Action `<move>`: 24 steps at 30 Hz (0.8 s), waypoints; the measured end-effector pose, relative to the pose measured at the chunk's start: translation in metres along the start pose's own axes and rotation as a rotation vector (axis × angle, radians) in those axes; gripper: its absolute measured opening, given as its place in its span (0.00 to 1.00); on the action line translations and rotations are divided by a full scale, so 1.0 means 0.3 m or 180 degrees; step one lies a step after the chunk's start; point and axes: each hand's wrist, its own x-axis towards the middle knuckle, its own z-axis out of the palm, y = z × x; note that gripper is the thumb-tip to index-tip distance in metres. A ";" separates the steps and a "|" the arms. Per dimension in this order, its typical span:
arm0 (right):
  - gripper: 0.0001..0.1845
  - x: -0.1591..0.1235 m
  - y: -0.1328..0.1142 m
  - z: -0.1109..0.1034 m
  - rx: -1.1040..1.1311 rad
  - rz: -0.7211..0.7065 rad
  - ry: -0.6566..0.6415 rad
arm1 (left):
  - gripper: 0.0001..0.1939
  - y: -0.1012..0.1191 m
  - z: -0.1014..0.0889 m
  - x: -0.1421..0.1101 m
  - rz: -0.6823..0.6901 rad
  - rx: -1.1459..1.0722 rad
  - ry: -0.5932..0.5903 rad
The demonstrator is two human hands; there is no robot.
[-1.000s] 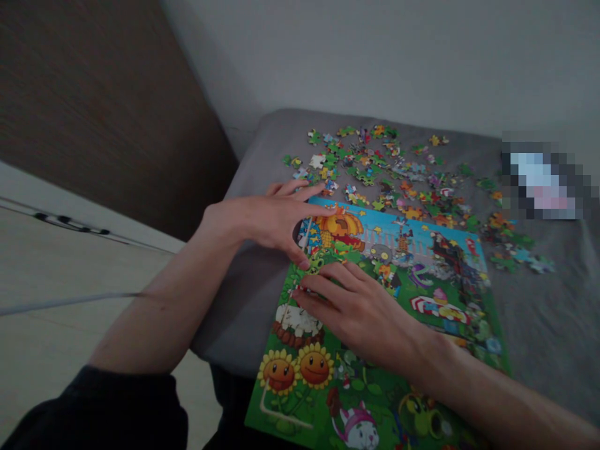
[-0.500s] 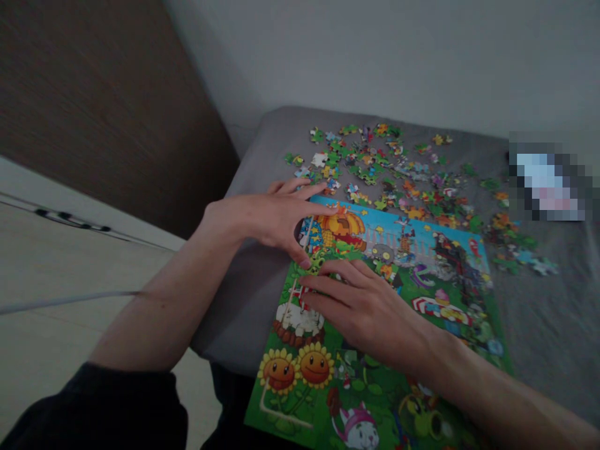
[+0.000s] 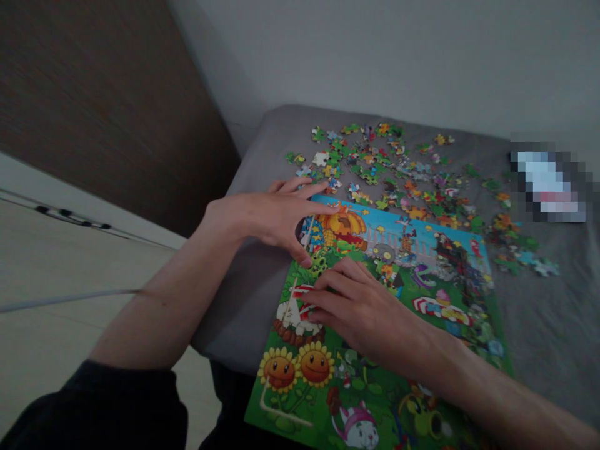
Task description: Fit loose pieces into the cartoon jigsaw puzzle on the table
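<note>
A colourful cartoon picture board lies on the grey cloth-covered surface, tilted in my view. My left hand spreads over its upper left corner, thumb resting on the left edge and fingers reaching beyond the top edge, near the loose pieces. Lower and to the right, my right hand is bent over the left part of the board. Its fingertips pinch a red-and-white puzzle piece just above the white rocky drawing; the fingers partly cover it.
Many loose puzzle pieces are scattered beyond the board and to its right. A pixelated object lies at the far right. A wall stands behind, a dark brown panel at the left, and a thin cable crosses near my left forearm.
The fingers of my right hand have shifted slightly right and down, and more of the red-and-white piece shows. My left hand stays in place.
</note>
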 end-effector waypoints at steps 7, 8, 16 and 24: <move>0.12 0.008 -0.020 -0.009 0.0223 0.0448 -0.0016 | 0.57 -0.001 0.000 0.000 0.0007 0.0029 -0.0008; 0.13 0.009 -0.021 -0.012 0.0183 0.0477 -0.0015 | 0.57 -0.001 0.000 0.000 0.0010 0.0039 -0.0018; 0.12 0.028 -0.019 -0.009 0.0147 0.0672 0.0160 | 0.58 -0.007 0.005 0.004 0.0060 0.0006 0.0016; 0.14 0.024 -0.015 -0.016 0.0044 0.0573 0.0500 | 0.56 0.007 -0.002 0.002 0.0006 0.0027 0.0012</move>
